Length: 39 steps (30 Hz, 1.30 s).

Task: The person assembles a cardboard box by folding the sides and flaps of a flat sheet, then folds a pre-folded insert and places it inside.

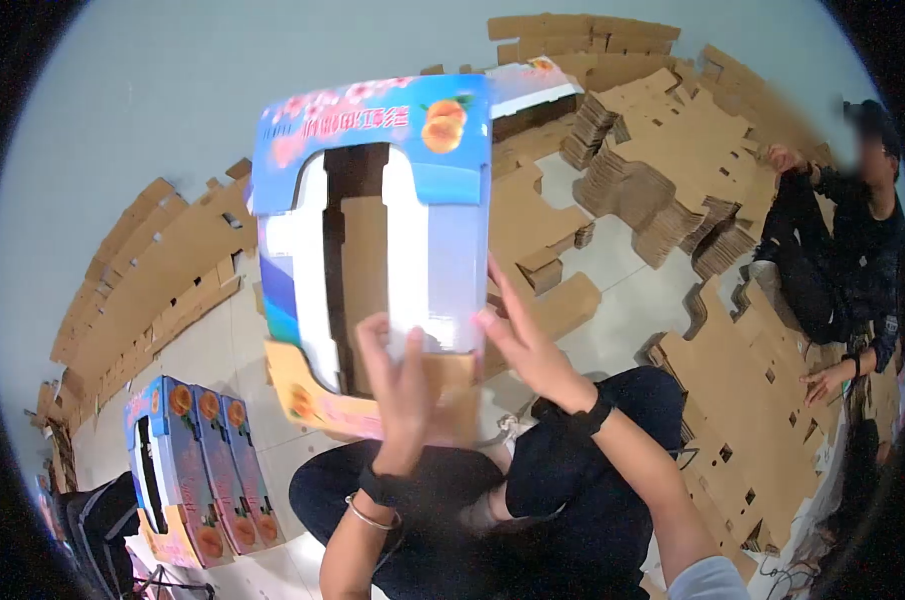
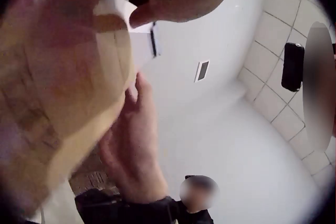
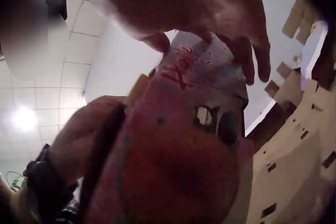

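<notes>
A printed cardboard fruit box [image 1: 451, 250], blue above and peach-orange below, is held up in front of me with its cut-out opening facing me. My left hand [image 1: 401, 395] grips it at the lower edge of the opening, beside the white inner flap [image 1: 315, 275]. Along the box's right side lies my right hand [image 1: 535, 352], fingers fairly straight against the side wall. In the right wrist view that hand [image 3: 210, 8] spans the narrow side panel [image 3: 178, 124] with its fruit picture. The left wrist view has the box [image 2: 58, 103] blurred and close up.
Three similar printed boxes [image 1: 188, 470] stand in a row on the tiled floor at lower left. Flat brown cardboard sheets [image 1: 743, 400] and stacked pieces [image 1: 633, 195] spread on the right. More cardboard [image 1: 163, 270] leans along the wall. Another person [image 1: 823, 250] sits at the right.
</notes>
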Available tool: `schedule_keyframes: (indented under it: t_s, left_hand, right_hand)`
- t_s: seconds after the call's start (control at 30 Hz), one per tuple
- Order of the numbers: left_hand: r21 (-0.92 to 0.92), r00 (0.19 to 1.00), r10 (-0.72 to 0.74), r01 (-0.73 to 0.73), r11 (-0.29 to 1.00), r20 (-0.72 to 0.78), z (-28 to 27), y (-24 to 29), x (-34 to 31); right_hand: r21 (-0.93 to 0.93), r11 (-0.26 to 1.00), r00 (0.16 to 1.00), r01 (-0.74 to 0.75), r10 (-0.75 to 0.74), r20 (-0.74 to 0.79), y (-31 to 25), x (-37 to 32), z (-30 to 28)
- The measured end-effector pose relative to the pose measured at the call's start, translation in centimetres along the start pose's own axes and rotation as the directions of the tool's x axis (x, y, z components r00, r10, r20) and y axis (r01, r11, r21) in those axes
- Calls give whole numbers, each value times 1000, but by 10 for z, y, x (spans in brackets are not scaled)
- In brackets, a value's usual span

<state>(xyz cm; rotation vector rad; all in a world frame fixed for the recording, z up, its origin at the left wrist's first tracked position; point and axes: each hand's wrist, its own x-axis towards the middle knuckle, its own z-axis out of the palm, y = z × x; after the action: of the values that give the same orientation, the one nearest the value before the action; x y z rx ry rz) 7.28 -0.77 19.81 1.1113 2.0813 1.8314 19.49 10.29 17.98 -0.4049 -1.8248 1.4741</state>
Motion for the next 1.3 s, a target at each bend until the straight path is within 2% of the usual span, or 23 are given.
schedule_keyframes:
  t_s: [0.07,0.1,0.13,0.17,0.2,0.23,0.27,0.3,0.33,0.37,0.4,0.43,0.5,0.57,0.63,0.73,0.87,0.93,1.0,1.13,1.2,1.27,1.3]
  left_hand:
    - [-192,979,-53,91,977,198,18,-12,-5]
    - [-255,890,-170,297,920,424,14,-14,-8]
    - [-122,818,-309,413,902,485,18,-32,-8]
    - [-85,772,-297,410,908,562,16,-54,-11]
    - [-49,720,-284,404,914,634,10,-76,-14]
    - [140,799,-182,122,982,573,3,-92,-14]
    - [139,789,-187,129,982,586,-7,-103,-14]
    - [303,874,-31,-135,943,486,-18,-113,-13]
    - [474,900,160,-357,805,406,-23,-121,-9]
    - [469,899,153,-352,810,410,-24,-126,-4]
    - [484,955,24,-170,858,295,-27,-128,1]
    - [478,978,-114,17,878,174,-28,-130,4]
    - [530,969,-115,-19,848,218,-29,-132,9]
    - [572,960,-110,-60,818,257,-28,-129,12]
    - [755,917,-253,-73,652,308,-24,-122,7]
    - [729,951,-149,-103,677,273,-26,-128,0]
    - [710,929,-254,-14,704,270,-31,-117,0]
    - [642,932,-330,163,749,149,-30,-106,0]
    - [662,944,-303,142,736,134,-35,-92,1]
    - [628,983,-181,131,767,16,-61,-93,12]
    - [637,963,-269,189,747,30,-79,-91,21]
    - [753,987,-163,105,650,3,-93,-110,22]
    - [787,994,-78,-11,617,75,-97,-121,23]
  right_hand:
    - [-72,997,999,-24,21,-48,26,8,-20]
    - [-101,972,977,-211,211,-5,35,9,-32]
    - [-134,912,919,-387,394,32,43,9,-42]
    - [-257,882,909,-394,416,35,65,6,-47]
    - [-251,876,902,-411,431,26,83,-1,-51]
    - [-388,872,929,-299,359,91,91,-6,-54]
    - [-510,843,941,-172,293,167,101,-11,-55]
    - [-559,829,980,-22,128,151,123,-18,-50]
    - [-563,825,980,-34,139,143,121,-14,-51]
    - [-577,803,947,-152,286,149,113,-7,-52]
    - [-589,764,891,-264,427,155,110,-2,-51]
    - [-591,760,886,-270,436,157,113,1,-50]
    - [-585,792,953,-178,287,100,116,8,-47]
    - [-645,738,950,-196,306,61,112,9,-39]
    - [-702,680,948,-212,319,23,112,9,-36]
    - [-644,742,956,-185,287,56,115,6,-35]
    - [-606,758,942,-239,333,45,93,8,-37]
    - [-535,789,923,-302,383,44,78,11,-40]
    - [-552,689,789,-469,608,89,55,17,-44]
    - [-480,754,793,-449,584,174,57,16,-67]
    - [-281,713,687,-642,698,204,50,28,-77]
    - [-308,722,698,-620,686,204,72,49,-86]
    - [-283,791,763,-543,605,226,85,63,-89]
